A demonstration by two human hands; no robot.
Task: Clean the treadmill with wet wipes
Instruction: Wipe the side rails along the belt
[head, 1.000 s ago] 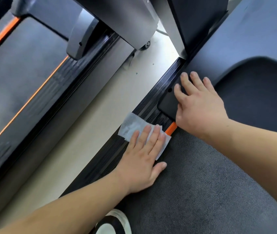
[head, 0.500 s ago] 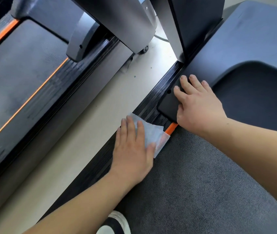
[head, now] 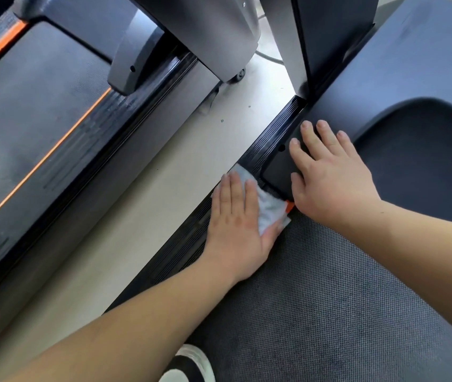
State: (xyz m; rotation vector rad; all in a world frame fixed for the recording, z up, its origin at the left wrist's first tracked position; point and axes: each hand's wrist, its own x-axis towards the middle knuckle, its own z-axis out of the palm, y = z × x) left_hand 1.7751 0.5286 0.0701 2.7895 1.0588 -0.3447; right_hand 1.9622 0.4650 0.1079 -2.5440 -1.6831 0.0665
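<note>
My left hand (head: 237, 219) lies flat with straight fingers on a white wet wipe (head: 270, 208), pressing it onto the black ribbed side rail (head: 271, 133) of the treadmill. The wipe sticks out past the fingertips and toward the thumb, over the rail's orange strip (head: 290, 207). My right hand (head: 327, 175) rests flat, fingers spread, on the black front cover (head: 276, 172) of the treadmill just right of the wipe. The dark textured running belt (head: 329, 299) fills the lower right.
A second treadmill (head: 40, 128) with an orange stripe runs along the left, its grey upright post (head: 200, 31) at the top. A strip of pale floor (head: 147, 205) separates the two machines. A black and white shoe (head: 189, 365) shows at the bottom edge.
My left hand has slid the wipe forward along the side rail toward the front cover and turned its fingers more to the front. The right hand has stayed put.
</note>
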